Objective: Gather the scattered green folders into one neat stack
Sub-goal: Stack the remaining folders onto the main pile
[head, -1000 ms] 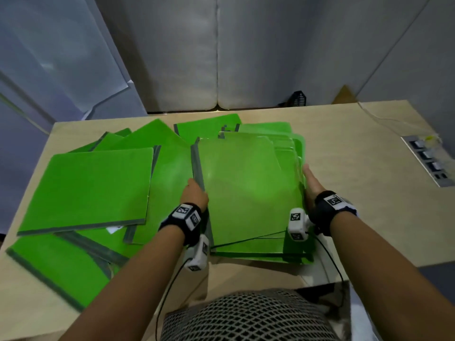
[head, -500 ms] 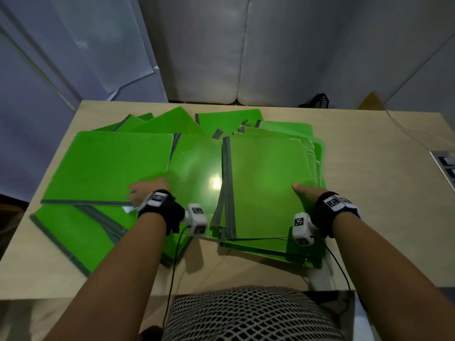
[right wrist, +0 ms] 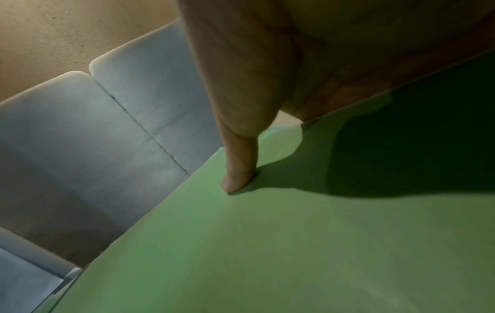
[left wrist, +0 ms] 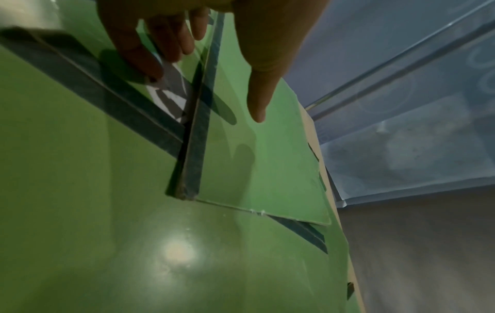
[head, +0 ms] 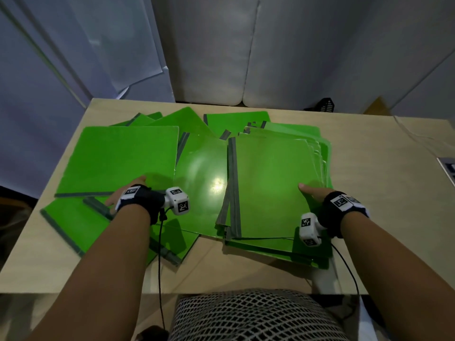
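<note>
A pile of green folders (head: pixel 270 188) with grey spines lies at the table's right half, its edges uneven. More green folders lie spread on the left, the top one (head: pixel 118 158) flat and wide. My left hand (head: pixel 133 193) is at that folder's near edge. In the left wrist view its thumb (left wrist: pixel 257 101) hovers over the cover and the straight fingers (left wrist: pixel 160 53) lie beside the grey spine (left wrist: pixel 195 148). My right hand (head: pixel 312 193) holds the pile's right edge. Its thumb (right wrist: pixel 238 177) presses on the top cover; the fingers are hidden past the edge.
The wooden table (head: pixel 384 183) has bare room on the right, with a socket strip (head: pixel 448 171) at its far right edge. Grey padded panels (head: pixel 270 57) stand behind the table. Cables run from both wrist cameras to the near edge.
My left hand left the pile's left edge and moved left to the near edge of the wide folder. My right thumb came over onto the pile's top.
</note>
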The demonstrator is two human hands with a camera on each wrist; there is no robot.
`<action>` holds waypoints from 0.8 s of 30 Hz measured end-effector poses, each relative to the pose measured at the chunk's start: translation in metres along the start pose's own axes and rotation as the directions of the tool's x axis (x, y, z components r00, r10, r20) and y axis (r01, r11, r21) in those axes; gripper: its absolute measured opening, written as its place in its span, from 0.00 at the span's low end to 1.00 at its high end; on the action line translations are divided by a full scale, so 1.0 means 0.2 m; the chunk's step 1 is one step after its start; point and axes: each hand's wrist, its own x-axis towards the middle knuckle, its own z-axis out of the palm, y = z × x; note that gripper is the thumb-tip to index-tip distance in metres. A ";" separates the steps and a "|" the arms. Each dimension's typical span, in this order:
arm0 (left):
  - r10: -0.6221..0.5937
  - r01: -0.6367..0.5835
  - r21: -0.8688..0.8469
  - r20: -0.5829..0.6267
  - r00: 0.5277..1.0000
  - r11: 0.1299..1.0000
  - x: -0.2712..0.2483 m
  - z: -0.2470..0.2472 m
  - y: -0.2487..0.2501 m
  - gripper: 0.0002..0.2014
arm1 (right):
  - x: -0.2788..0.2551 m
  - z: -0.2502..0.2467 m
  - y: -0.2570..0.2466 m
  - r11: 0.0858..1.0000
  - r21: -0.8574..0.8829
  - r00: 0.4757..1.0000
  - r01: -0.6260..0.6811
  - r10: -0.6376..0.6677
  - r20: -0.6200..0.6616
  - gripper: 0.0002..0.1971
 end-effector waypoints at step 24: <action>0.285 -0.287 -0.016 -0.056 0.957 0.958 -0.56 -0.08 0.51 0.26 | 0.07 -0.05 -0.01 0.989 0.108 0.963 0.098 -0.067 -0.261 0.53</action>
